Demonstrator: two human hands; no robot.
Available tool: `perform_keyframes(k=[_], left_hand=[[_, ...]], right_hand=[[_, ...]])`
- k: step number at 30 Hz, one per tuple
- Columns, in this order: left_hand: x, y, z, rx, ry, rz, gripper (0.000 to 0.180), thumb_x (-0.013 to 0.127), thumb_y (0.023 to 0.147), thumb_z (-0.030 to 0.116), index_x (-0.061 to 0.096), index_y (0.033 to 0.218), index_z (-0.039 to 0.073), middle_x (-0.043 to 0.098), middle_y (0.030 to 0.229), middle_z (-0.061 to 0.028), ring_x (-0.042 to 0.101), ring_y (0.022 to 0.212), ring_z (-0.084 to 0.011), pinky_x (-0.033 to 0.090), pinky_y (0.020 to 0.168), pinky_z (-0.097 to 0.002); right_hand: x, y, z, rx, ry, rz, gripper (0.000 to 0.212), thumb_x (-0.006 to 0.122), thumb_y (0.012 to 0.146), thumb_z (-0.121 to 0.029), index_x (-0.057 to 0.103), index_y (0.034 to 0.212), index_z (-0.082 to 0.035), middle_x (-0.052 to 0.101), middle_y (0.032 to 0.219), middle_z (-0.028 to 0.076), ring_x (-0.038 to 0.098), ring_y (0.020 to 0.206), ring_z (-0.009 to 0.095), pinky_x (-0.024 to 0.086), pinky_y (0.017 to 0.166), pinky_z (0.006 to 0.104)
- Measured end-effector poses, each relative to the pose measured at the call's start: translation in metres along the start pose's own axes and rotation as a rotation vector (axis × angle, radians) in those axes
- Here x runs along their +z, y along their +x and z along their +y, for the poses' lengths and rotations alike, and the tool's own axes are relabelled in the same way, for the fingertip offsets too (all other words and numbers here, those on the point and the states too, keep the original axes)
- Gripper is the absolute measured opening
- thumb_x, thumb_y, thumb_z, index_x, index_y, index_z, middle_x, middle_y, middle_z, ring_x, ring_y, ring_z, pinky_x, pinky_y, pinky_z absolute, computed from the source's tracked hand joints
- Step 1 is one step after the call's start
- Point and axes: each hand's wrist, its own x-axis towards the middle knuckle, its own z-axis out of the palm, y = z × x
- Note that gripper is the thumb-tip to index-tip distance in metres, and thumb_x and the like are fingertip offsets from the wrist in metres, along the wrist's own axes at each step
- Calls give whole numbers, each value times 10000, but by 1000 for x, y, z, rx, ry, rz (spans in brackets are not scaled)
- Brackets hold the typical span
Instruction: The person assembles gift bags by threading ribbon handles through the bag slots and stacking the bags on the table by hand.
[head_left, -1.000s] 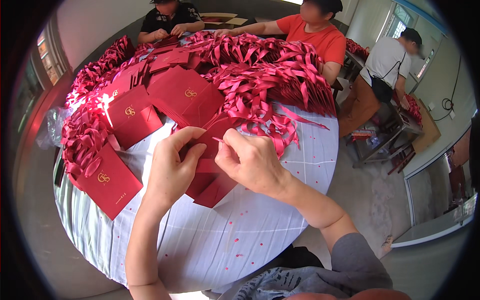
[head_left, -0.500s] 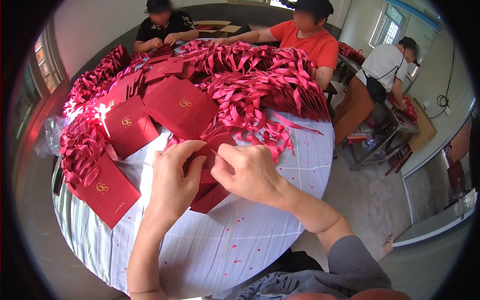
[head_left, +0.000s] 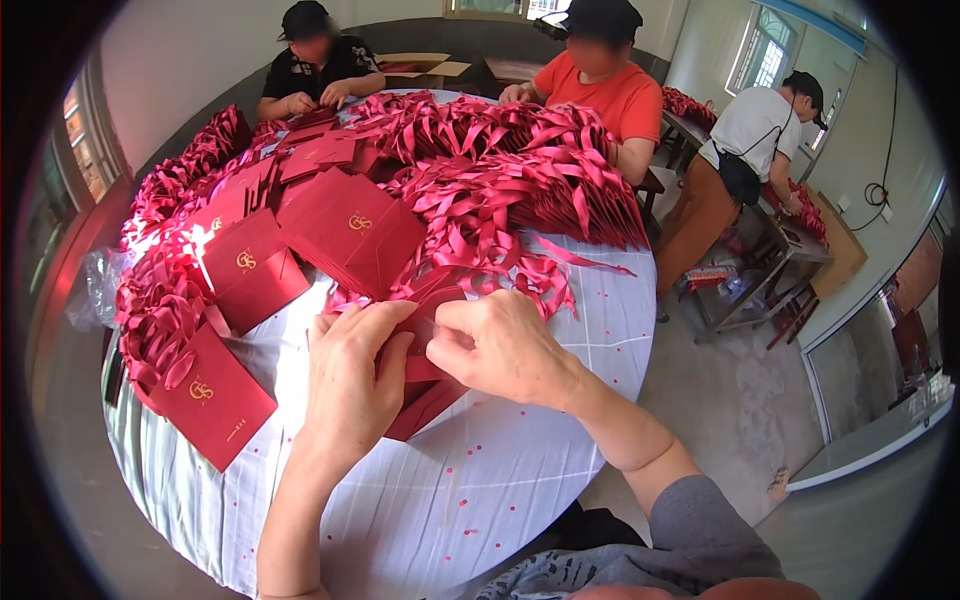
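Head view: two hands at a red paper bag (head_left: 418, 322) above the near middle of the table (head_left: 390, 515).
The left hand (head_left: 352, 375) pinches it, thumb against fingers; the right hand's (head_left: 432, 335) fingertips press together, their catch hidden. Probably light, stiffish, easily creased; best held by its edges.

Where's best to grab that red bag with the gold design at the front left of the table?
I'd pinch the red bag by its lower-right edge, coming from the right, where the person's left hand is. The bag looks flat and that edge free, while looped ribbons crowd its upper-left end.
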Motion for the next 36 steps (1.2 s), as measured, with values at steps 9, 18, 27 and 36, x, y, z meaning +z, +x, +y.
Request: perform_keyframes(k=[9,18,27,36], left_hand=[[9,1,4,132,65,2,246,573,747,-35,600,988,7,613,775,-99,546,705,-240,344,696,-344],[4,5,2,131,67,-1,296,565,763,-27,560,1056,18,622,786,-103,560,713,-258,370,710,-360],[-18,1,0,24,24,-162,450,580,782,-19,479,1210,75,644,829,-88,568,785,-235,366,787,-325],[-17,-2,-9,52,79,-220,443,570,789,-16,400,1192,54,662,838,-95,593,801,-268,344,810,-355]], right_hand=[[-10,3,2,102,52,-101,177,587,722,-120,541,608,8,532,564,195,580,513,333,445,486,388],[-2,0,-1,-46,-142,23,159,580,799,-146,553,703,-23,582,576,162,603,539,332,475,502,428],[-6,11,1,-347,-175,154,325,722,691,-83,546,963,-71,484,961,71,489,887,261,381,775,369],[-17,30,6,-280,104,-305,181,672,718,-99,582,861,-34,500,883,92,534,856,273,440,747,378]])
